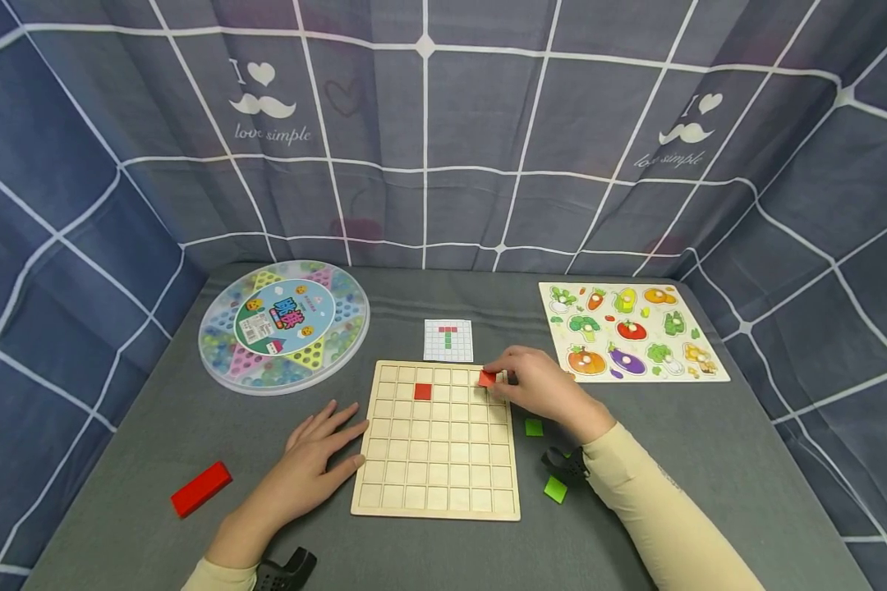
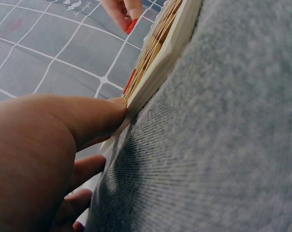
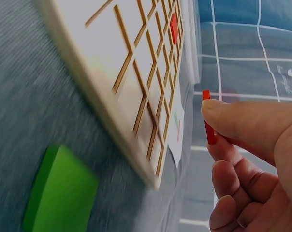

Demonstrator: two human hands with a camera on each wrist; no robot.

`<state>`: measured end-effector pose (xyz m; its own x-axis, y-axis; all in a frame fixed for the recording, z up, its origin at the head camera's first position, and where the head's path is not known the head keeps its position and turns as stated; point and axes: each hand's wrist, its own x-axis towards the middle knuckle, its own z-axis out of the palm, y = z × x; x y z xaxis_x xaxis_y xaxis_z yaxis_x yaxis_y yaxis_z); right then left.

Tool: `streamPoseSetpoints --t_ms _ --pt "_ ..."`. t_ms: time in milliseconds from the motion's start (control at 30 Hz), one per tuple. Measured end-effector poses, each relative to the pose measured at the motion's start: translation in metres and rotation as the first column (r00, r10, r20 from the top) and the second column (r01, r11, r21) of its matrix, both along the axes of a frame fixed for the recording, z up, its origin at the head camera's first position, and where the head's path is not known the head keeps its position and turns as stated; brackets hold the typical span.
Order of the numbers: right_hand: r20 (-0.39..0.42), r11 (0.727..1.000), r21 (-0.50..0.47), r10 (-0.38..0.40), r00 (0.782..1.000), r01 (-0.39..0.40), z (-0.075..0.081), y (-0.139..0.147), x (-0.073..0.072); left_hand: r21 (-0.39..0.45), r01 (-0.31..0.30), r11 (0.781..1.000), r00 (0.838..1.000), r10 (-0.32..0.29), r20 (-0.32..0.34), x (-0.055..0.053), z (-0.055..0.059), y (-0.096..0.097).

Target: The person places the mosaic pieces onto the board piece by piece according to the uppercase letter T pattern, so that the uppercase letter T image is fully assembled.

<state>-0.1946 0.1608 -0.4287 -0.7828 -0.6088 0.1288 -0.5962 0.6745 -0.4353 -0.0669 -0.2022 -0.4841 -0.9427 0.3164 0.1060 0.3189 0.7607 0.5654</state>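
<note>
Grid board [image 1: 438, 474]: pale wood, brown-grooved squares. First tile [image 1: 423, 391], on the board: red. Second tile [image 1: 486, 379], over the board's far right corner: red. Green tiles [image 1: 534, 428], right of the board: plain. Block [image 1: 201, 489], left of it: red. Card [image 1: 448, 352], beyond it: white, gridded, red-and-green T. Round box [image 1: 284, 316], beyond left: blue centre, yellow and pink triangles. Sheet [image 1: 631, 330], beyond right: cream, multicoloured vegetable prints.

A blue-grey curtain [image 1: 466, 205] with white grid lines hangs behind the table [image 1: 724, 460], with matching cloth walls on the left [image 1: 37, 271] and right [image 1: 850, 304]. White prints [image 1: 262, 107] of a heart, a moustache and the words "love simple" sit high on the back. Soft creases run down it. Grey woven fabric covers the table, under fairly even light.
</note>
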Motion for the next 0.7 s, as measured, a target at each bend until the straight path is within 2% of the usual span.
streamPoseSetpoints --t_ms 300,500,700 --pt "0.009 0.998 0.005 0.064 0.998 -0.064 -0.006 -0.029 -0.005 -0.009 -0.001 1.000 1.000 0.001 0.000 0.000 0.001 0.000" --pt "-0.009 0.990 0.015 0.142 0.990 -0.142 -0.011 -0.048 -0.008 -0.011 0.002 1.000 1.000 -0.002 -0.008 0.001 0.000 -0.001" --pt "-0.016 0.982 0.053 0.181 0.983 -0.180 -0.016 -0.062 -0.010 -0.007 0.001 1.000 1.000 -0.001 -0.010 0.001 0.001 0.000"
